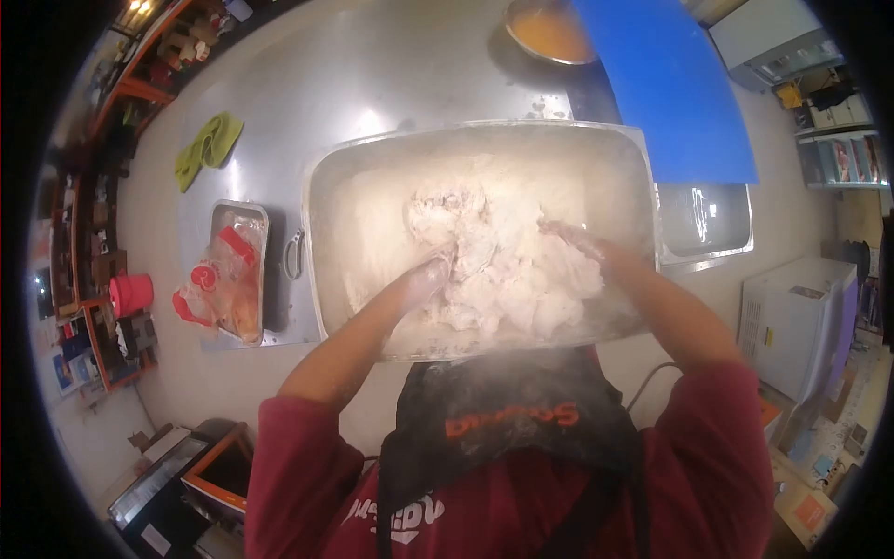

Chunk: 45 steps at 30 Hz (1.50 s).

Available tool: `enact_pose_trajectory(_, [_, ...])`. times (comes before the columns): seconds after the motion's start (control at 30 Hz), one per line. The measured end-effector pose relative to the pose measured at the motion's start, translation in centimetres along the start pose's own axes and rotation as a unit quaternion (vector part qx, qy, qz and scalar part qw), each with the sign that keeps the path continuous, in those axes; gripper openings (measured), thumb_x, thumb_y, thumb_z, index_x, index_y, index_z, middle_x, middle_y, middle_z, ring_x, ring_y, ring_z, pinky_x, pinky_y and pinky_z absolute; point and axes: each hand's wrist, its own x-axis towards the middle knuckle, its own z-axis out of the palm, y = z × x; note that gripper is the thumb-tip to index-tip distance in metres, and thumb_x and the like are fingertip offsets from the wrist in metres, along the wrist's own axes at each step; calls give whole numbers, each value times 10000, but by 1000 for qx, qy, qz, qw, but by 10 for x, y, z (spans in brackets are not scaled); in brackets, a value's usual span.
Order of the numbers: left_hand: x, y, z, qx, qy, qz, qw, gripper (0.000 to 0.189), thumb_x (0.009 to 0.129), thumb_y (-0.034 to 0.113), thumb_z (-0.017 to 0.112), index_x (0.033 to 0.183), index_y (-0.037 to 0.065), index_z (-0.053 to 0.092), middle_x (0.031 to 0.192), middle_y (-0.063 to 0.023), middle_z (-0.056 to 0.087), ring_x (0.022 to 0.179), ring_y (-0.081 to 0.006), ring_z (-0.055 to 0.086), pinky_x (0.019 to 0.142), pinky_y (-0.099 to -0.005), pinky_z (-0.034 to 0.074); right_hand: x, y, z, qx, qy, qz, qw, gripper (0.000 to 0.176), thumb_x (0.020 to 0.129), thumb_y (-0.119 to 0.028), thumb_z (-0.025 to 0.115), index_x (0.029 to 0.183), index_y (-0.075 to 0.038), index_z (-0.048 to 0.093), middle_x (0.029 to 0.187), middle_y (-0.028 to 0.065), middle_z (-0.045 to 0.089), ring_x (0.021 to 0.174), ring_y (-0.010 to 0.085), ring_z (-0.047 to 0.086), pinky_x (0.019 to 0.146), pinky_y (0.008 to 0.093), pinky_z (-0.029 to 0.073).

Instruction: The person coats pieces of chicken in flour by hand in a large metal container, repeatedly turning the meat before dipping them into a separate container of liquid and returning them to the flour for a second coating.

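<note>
A large metal tray [480,127] holds a deep bed of white flour [372,205] with several flour-coated pieces, apparently chicken [535,293], heaped in it. On the left of the heap, my left hand [430,279], dusted white, touches a lumpy coated piece [449,216]; its fingertips are lost among flour and pieces. My right hand [575,242] lies along the heap's right side with fingers stretched inward over the coated pieces. Fine flour dust hazes the air over the tray.
Left of the tray are scissors [294,255], a small metal pan [262,279] with a plastic bag [223,289], and a green cloth [209,149]. A bowl of orange liquid [549,35], a blue board [684,93] and another metal tray [705,252] stand toward the back and right.
</note>
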Motion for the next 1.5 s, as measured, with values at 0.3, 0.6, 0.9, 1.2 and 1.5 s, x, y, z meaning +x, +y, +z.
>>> enact_pose_trajectory(0.3, [19,-9,1,-14,-7,68,998,515,1094,334,393,1509,32,431,1527,-118,481,1386,-248,474,1184,-387,364,-5,-6,10,-86,26,-137,986,575,1003,-424,610,1445,-61,553,1405,113,600,1284,238,568,1080,350,457])
enact_pose_trajectory(0.6, [-32,10,-66,355,145,84,920,501,1090,328,419,1501,42,441,1508,-105,503,1360,-240,499,1172,-382,374,-17,-12,-40,-470,146,-130,861,535,1051,-296,571,1512,-50,457,1400,102,575,1269,197,547,1072,339,448])
enact_pose_trajectory(0.9, [26,-7,7,117,32,36,992,489,1085,321,445,1492,51,451,1489,-91,526,1335,-232,524,1160,-377,385,-8,-2,-2,-201,102,-85,970,520,1058,-345,544,1499,-74,498,1449,113,565,1320,227,531,1121,355,406])
enact_pose_trajectory(1.2, [22,-31,1,19,29,132,991,477,1081,315,472,1484,61,461,1470,-78,549,1310,-224,549,1149,-372,395,-33,9,14,-72,99,-135,983,475,1047,-405,553,1385,-76,611,1385,130,611,1288,228,550,1110,357,403])
enact_pose_trajectory(1.5, [-12,17,-110,359,304,266,841,393,1072,285,495,1369,39,570,1383,-76,619,1263,-201,582,1115,-355,417,-25,-58,-2,-58,306,-111,944,366,1058,-445,530,1114,-91,605,1011,-6,516,919,99,483,759,312,433])
